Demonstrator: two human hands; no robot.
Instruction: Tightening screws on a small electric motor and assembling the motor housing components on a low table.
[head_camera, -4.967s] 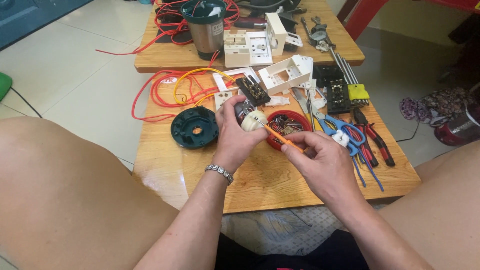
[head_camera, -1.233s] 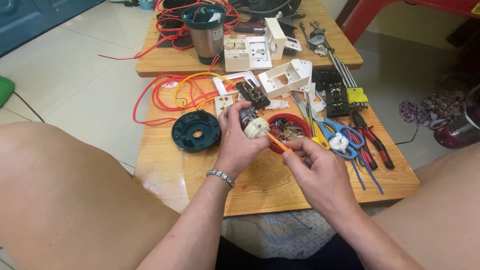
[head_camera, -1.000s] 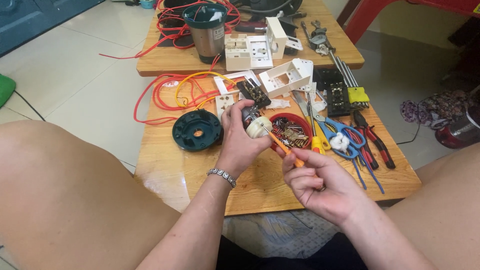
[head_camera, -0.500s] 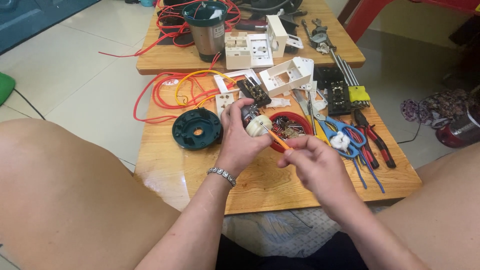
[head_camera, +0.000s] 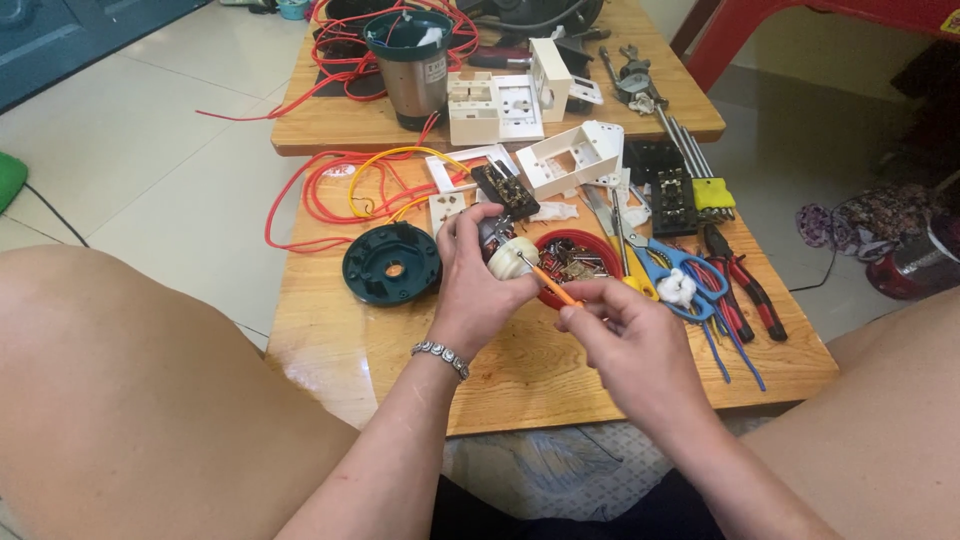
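Note:
My left hand (head_camera: 474, 282) grips a small motor (head_camera: 509, 256) with a cream-white round end, held above the wooden table (head_camera: 520, 370). My right hand (head_camera: 622, 337) pinches a thin orange-handled screwdriver (head_camera: 552, 284), and its tip touches the motor's white end. Just behind the motor sits a red bowl (head_camera: 571, 264) holding small screws and parts. A dark green round base (head_camera: 391, 264) lies on the table left of my left hand.
Red and yellow wires (head_camera: 340, 190) coil at the table's left. Blue scissors (head_camera: 680, 270), red-handled pliers (head_camera: 745, 285), white socket boxes (head_camera: 570, 158) and a black terminal block (head_camera: 668, 186) lie to the right and behind. A blender jar (head_camera: 408, 62) stands on the far table.
My right hand drew back toward me with the screwdriver about a second ago, then returned so the tip meets the motor again. The left hand has kept its hold.

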